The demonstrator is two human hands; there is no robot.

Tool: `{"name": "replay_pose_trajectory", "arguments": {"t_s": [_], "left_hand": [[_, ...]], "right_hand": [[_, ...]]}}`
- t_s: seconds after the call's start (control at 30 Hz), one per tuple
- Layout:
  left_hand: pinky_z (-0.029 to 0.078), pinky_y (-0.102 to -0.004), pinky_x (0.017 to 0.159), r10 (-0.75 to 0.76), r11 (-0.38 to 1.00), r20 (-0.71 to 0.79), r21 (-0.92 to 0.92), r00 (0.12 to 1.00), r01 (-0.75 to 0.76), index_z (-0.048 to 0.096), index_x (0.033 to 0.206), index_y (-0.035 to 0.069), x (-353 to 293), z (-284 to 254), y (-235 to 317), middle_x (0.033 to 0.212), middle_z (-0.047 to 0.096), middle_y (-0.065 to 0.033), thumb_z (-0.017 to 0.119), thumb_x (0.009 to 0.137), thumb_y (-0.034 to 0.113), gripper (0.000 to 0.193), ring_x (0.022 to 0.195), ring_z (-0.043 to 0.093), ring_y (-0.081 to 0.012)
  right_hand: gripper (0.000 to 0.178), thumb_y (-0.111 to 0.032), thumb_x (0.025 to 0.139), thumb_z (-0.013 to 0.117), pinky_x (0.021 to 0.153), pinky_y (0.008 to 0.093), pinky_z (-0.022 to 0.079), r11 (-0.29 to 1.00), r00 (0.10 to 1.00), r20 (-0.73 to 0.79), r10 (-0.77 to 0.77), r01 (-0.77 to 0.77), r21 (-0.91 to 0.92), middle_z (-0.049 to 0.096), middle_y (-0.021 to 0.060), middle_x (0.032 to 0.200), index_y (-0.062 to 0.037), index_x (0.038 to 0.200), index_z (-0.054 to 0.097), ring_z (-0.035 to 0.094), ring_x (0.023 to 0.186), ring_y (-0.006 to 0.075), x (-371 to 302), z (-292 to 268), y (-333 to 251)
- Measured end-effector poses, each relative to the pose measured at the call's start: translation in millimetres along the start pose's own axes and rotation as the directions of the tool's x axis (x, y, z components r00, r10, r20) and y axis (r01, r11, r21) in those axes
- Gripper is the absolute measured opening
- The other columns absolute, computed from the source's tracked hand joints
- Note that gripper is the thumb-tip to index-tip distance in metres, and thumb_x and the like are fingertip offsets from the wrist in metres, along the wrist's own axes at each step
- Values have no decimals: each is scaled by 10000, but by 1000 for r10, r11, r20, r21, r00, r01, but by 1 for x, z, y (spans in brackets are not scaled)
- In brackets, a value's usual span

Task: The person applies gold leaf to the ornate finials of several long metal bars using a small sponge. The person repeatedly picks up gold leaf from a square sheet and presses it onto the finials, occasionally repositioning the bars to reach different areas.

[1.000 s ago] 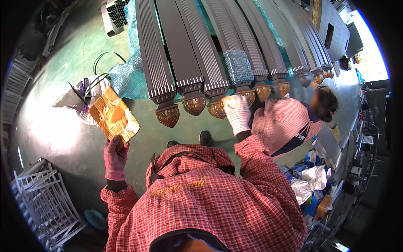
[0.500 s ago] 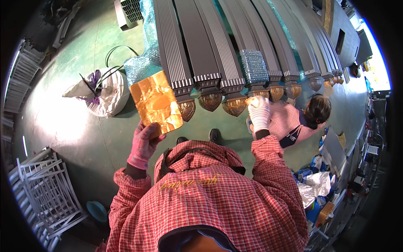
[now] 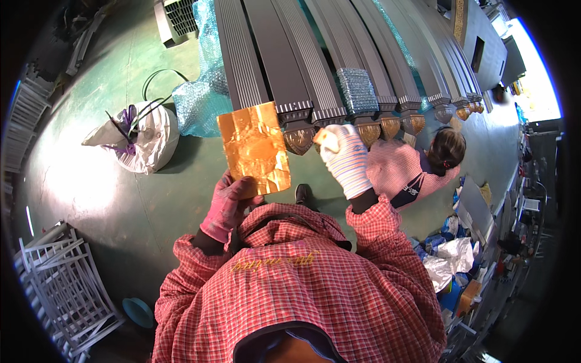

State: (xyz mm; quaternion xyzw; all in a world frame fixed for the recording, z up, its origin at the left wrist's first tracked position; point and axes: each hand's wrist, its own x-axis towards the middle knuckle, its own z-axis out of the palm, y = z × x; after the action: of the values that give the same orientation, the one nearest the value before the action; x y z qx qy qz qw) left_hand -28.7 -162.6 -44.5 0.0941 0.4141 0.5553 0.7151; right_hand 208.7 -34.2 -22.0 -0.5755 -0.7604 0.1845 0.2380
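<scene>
My left hand (image 3: pixel 229 204), in a pink glove, pinches the lower edge of a shiny gold foil sheet (image 3: pixel 254 148) with a crumpled round mark in its middle. The sheet stands up in front of the nearest grey fluted columns (image 3: pixel 275 54) and hides the end of the leftmost one. My right hand (image 3: pixel 347 162) wears a white striped glove. Its fingers close on a small pale, orange-tinged wad (image 3: pixel 327 140), whose kind I cannot make out. That hand is beside a carved bronze-gold column tip (image 3: pixel 299 139) and covers the neighbouring tip; whether it touches is unclear.
A co-worker (image 3: pixel 396 168) in a pink checked top crouches just right of my right hand. Bubble wrap (image 3: pixel 203 100) lies along the columns' left side. A white sack (image 3: pixel 145 136) sits on the green floor, a white metal rack (image 3: pixel 69 290) at lower left, piled wrapping (image 3: pixel 454 257) at right.
My left hand has brought the gold foil sheet to the right, closer to the right hand. The right hand has moved left along the column tips with the pale wad.
</scene>
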Motion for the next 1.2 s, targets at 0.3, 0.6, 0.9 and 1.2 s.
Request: {"name": "replay_pose_trajectory", "arguments": {"t_s": [0.3, 0.6, 0.9, 1.2], "left_hand": [[595, -304, 624, 60, 998, -129, 16, 990, -58, 466, 1188, 65, -15, -51, 13, 1032, 583, -55, 596, 840, 97, 373, 830, 625, -181], [564, -277, 614, 131, 991, -226, 27, 965, -128, 481, 1176, 62, -22, -55, 22, 1045, 575, -57, 592, 851, 86, 345, 839, 598, -157], [550, -274, 619, 145, 989, -251, 18, 957, -145, 481, 1168, 60, -26, -50, 23, 1052, 576, -57, 585, 860, 86, 326, 846, 589, -156], [545, -268, 616, 145, 989, -230, 37, 962, -140, 485, 1161, 57, -20, -51, 28, 1048, 578, -58, 582, 860, 82, 317, 835, 590, -152]], "right_hand": [[343, -165, 736, 671, 813, 434, 465, 936, 927, -215, 307, -335, -107, 534, 145, 1018, -112, 1059, 566, 556, 946, 341, -37, 54, 135], [325, -151, 757, 632, 753, 446, 494, 941, 964, -47, 263, -267, -209, 537, 151, 1056, -155, 1071, 548, 577, 918, 367, -2, 41, 109], [287, -152, 747, 641, 761, 455, 487, 949, 947, -173, 270, -292, -116, 528, 159, 1013, -128, 1019, 551, 579, 901, 365, -2, 44, 134], [301, -60, 733, 657, 722, 388, 486, 823, 777, -270, 568, -527, 213, 576, 144, 872, -73, 1013, 545, 579, 779, 288, -78, 80, 146]]}}
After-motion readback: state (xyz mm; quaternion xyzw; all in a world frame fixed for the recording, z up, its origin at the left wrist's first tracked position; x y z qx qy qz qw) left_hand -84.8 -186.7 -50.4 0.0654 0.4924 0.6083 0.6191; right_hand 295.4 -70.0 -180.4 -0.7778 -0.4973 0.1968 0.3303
